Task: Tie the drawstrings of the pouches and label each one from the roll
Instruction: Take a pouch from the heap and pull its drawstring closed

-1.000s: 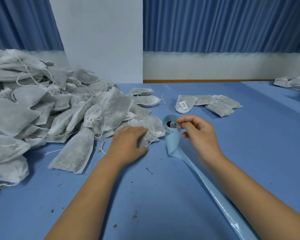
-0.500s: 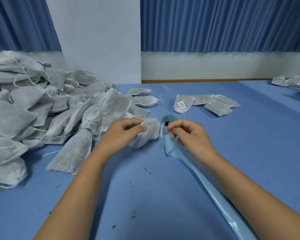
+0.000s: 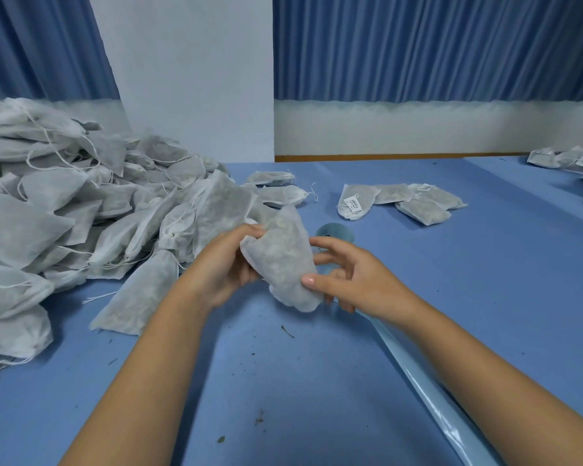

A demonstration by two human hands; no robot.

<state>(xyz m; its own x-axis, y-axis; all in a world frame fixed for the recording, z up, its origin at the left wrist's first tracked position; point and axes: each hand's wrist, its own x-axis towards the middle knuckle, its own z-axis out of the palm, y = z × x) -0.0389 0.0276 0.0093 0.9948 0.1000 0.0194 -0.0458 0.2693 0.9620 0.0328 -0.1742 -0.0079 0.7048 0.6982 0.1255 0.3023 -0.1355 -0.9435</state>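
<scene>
Above the blue worktop (image 3: 317, 381), lifted clear of it and roughly midway between the two arms, a white non-woven pouch (image 3: 283, 260) is held tilted, its upper corner leaning away and its lower corner pointing toward the person. Its thin fabric lets a greyish, crumbly filling show through; no label shows on the side facing the camera, and its drawstring cannot be made out. The left hand (image 3: 223, 264) grips the pouch's left edge, fingers (image 3: 249, 230) curled round it. The right hand (image 3: 347, 280) pinches the lower right corner — thumb flat on the front, lower fingers tucked behind — while its upper fingers are spread apart beside the right edge. Just behind the pouch stands the label roll (image 3: 337, 230), its pale backing strip (image 3: 428, 391) trailing under the right forearm. A big heap of pouches (image 3: 81, 213) lies to the left — a few labelled pouches (image 3: 401, 201) lie farther back on the right.
</scene>
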